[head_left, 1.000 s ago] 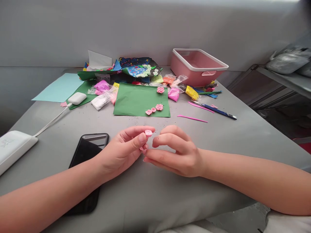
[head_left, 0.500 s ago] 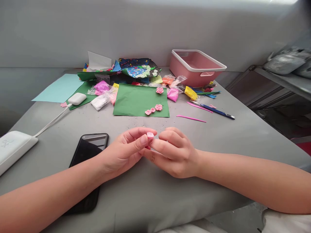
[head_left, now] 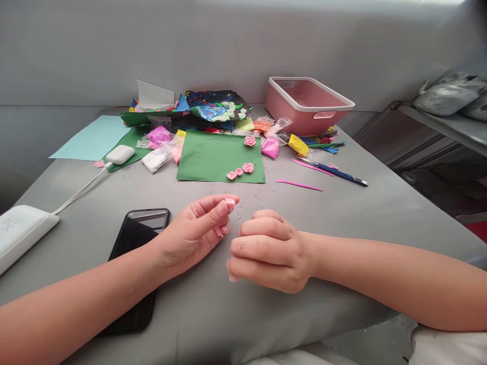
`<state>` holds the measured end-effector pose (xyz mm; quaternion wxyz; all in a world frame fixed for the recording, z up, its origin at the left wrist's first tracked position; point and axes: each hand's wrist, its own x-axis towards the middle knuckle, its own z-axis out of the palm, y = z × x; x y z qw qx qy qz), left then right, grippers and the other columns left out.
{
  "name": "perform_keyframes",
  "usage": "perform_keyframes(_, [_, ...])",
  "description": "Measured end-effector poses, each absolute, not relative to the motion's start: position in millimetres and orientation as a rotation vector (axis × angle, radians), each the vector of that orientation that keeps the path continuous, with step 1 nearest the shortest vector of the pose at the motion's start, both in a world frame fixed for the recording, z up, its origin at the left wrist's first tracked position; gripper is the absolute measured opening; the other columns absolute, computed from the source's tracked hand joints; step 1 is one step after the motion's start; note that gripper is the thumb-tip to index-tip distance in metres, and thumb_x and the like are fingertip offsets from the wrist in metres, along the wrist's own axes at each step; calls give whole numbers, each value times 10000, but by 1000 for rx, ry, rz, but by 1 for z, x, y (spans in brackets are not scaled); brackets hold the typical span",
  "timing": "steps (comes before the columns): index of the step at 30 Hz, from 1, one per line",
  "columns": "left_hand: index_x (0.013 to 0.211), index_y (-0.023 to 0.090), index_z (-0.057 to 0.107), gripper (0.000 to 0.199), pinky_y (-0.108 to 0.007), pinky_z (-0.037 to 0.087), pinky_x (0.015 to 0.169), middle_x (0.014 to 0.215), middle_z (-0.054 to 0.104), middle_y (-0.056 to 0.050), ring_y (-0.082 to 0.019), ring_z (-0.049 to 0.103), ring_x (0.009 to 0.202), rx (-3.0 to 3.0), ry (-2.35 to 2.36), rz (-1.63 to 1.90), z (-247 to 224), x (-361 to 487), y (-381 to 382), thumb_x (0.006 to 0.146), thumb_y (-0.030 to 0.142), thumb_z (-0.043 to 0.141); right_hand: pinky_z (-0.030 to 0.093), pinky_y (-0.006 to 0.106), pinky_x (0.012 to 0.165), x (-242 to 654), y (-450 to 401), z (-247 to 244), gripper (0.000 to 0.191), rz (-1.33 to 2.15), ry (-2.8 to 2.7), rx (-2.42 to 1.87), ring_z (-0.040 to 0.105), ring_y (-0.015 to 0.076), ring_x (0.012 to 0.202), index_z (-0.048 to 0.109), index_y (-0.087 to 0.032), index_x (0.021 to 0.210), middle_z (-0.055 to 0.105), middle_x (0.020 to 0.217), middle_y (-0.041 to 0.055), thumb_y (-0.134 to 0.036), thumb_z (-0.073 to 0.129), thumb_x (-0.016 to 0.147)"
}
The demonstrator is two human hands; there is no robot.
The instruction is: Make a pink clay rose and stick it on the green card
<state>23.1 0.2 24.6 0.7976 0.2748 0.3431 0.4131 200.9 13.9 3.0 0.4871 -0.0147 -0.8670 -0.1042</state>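
My left hand (head_left: 205, 223) pinches a small pink clay flower (head_left: 230, 202) between thumb and index finger. A bit of pink clay (head_left: 218, 231) shows under its curled lower fingers. Apart from it, to the right, my right hand (head_left: 268, 248) is closed with its knuckles up. A trace of pink shows at its fingertips, but what it holds is hidden. Beyond both hands lies a green sheet (head_left: 213, 157) bearing several pink clay flowers (head_left: 248, 168), three in a row at the lower right and another at the upper right.
A phone (head_left: 140, 238) lies under my left forearm. Pink modelling tools (head_left: 299, 185) and dark-blue tweezers (head_left: 340, 175) lie right of the sheet. Behind are bags of coloured clay (head_left: 271, 147), a pink basket (head_left: 310, 109) and a light-blue sheet (head_left: 91, 138). A white cabled device (head_left: 26, 230) sits left.
My right hand has drawn away from the flower, down and toward me, and its fingers have curled in. My left hand has shifted slightly left, still holding the flower.
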Motion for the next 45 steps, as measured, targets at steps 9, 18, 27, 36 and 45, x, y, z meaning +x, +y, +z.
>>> perform_keyframes(9, [826,198,808,222,-164,472,602,697,678,18,-50,535,609,699,757,848,22,18,2,667,318,907,653,320,833,222,16,22,199,415,-2077,-108,725,174,948,615,-111,1098,743,938,138,-68,483,955])
perform_keyframes(18, [868,281,799,159,-154,442,597,644,671,33,-45,528,584,710,619,753,18,12,-1,727,271,872,638,271,657,222,12,27,321,581,-1769,-315,725,129,765,669,-241,1195,740,881,33,-72,554,946])
perform_keyframes(27, [890,266,816,197,-159,423,586,748,682,23,-41,493,614,754,590,796,17,14,0,708,302,884,619,225,614,217,16,28,126,843,-1593,-503,676,93,673,765,-224,973,714,796,-3,-182,747,856])
perform_keyframes(36, [803,242,828,174,-193,373,528,675,657,-8,-58,441,566,756,643,798,21,15,-2,701,373,880,651,218,575,215,14,28,64,1059,-1554,-548,713,99,623,755,-202,884,736,723,-7,-257,722,883])
perform_keyframes(45, [828,257,820,145,-176,378,534,679,672,-3,-44,417,537,746,592,815,19,15,-2,736,362,858,667,200,672,216,13,28,130,1093,-1558,-500,755,99,756,760,-212,972,774,795,3,-182,639,938])
